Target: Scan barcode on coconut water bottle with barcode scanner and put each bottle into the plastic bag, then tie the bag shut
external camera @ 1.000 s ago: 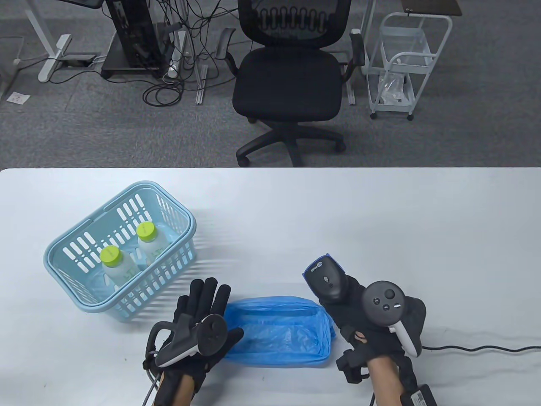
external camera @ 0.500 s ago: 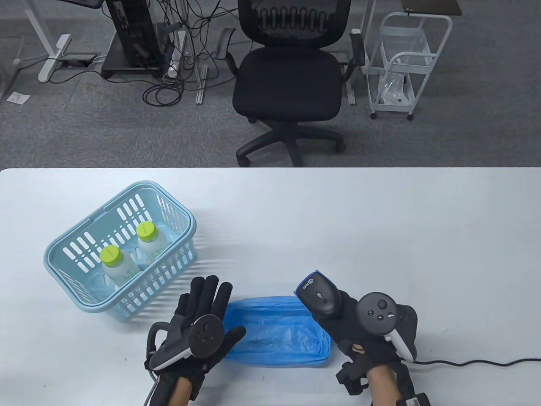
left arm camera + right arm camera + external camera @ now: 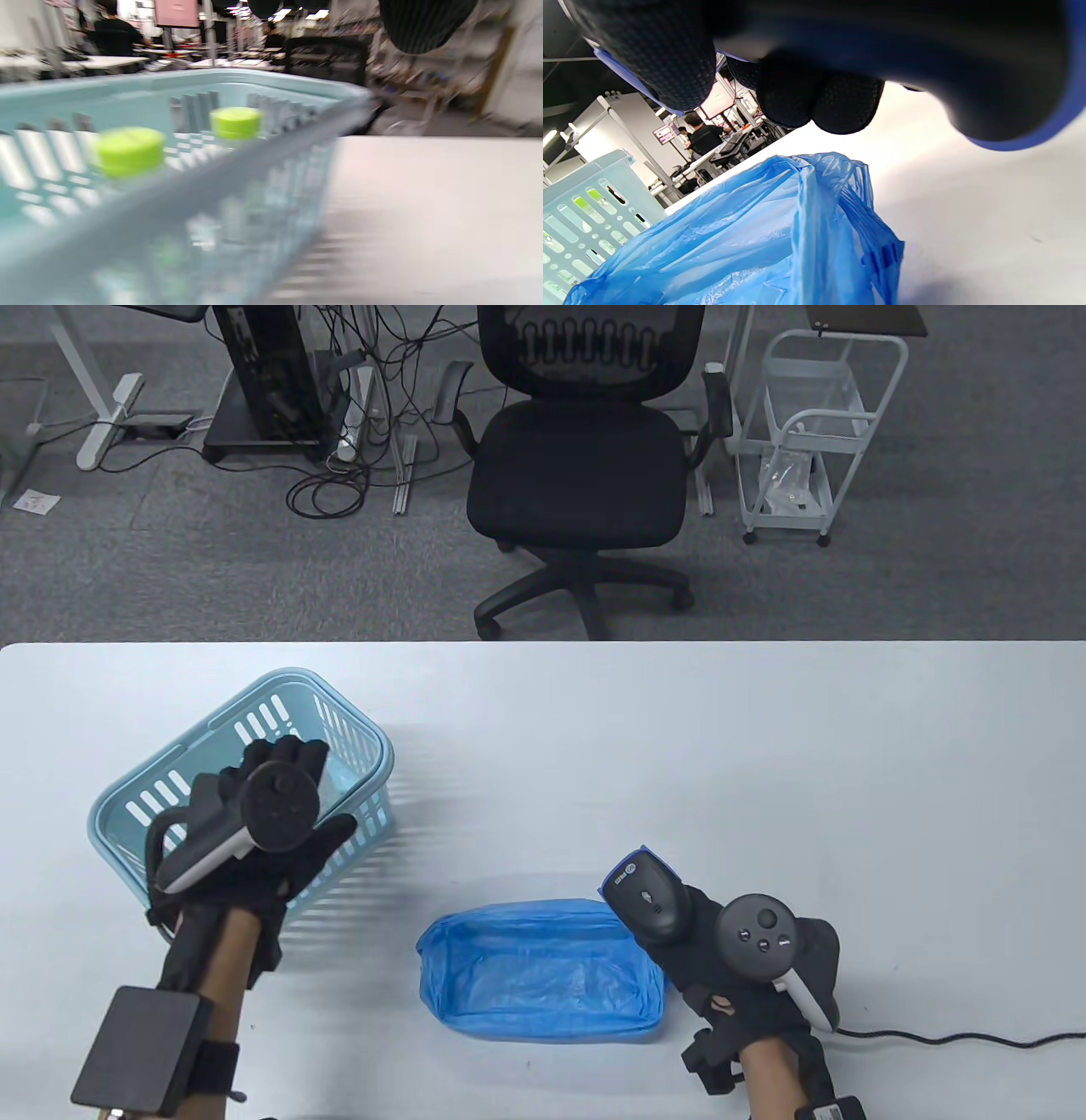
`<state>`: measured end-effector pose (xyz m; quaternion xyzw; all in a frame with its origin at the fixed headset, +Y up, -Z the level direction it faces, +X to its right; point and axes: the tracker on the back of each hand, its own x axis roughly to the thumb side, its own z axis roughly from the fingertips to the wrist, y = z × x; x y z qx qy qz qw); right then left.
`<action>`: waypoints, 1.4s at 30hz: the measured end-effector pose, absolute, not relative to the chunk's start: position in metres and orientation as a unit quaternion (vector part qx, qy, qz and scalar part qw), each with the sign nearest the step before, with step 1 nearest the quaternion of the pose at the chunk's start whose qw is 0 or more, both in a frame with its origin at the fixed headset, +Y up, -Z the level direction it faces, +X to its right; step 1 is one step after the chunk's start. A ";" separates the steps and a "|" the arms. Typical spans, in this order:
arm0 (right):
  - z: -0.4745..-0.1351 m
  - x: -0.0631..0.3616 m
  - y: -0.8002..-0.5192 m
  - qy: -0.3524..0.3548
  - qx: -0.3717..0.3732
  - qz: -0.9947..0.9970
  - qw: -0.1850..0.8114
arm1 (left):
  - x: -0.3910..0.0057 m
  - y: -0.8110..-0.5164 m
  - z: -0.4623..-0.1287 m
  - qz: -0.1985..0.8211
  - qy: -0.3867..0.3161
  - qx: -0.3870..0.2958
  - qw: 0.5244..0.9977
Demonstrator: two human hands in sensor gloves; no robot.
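Two coconut water bottles with lime-green caps stand inside the light blue basket (image 3: 119,802); the left wrist view shows the nearer bottle (image 3: 129,150) and the farther bottle (image 3: 235,122), blurred. In the table view my left hand (image 3: 293,763) hovers over the basket with its fingers spread, covers both bottles and holds nothing. My right hand (image 3: 687,937) grips the black barcode scanner (image 3: 646,892) by its handle, its head pointing up-left just beside the bag's right edge. The blue plastic bag (image 3: 539,971) lies open on the table between the hands.
The scanner's black cable (image 3: 950,1037) trails right along the table's near edge. The basket (image 3: 594,199) shows beyond the bag (image 3: 746,237) in the right wrist view. An office chair (image 3: 577,475) and a white trolley (image 3: 806,432) stand past the far edge.
My left hand has left the bag's left edge and moved up-left over the basket, now covering the bottles. The right hand with the scanner has barely shifted. The bag lies fully uncovered.
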<state>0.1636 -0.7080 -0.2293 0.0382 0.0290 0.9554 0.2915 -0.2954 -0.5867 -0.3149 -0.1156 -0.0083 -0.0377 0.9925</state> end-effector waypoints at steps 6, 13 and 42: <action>-0.229 0.165 -0.712 0.034 0.027 0.959 0.279 | -0.338 -0.611 -0.356 -0.121 0.067 -0.219 0.966; -0.232 0.169 -0.717 0.044 0.014 0.962 0.270 | -0.347 -0.641 -0.380 -0.140 0.081 -0.289 0.944; -0.227 0.166 -0.703 0.020 0.058 0.946 0.318 | -0.279 -0.497 -0.288 -0.110 -0.042 -0.004 0.993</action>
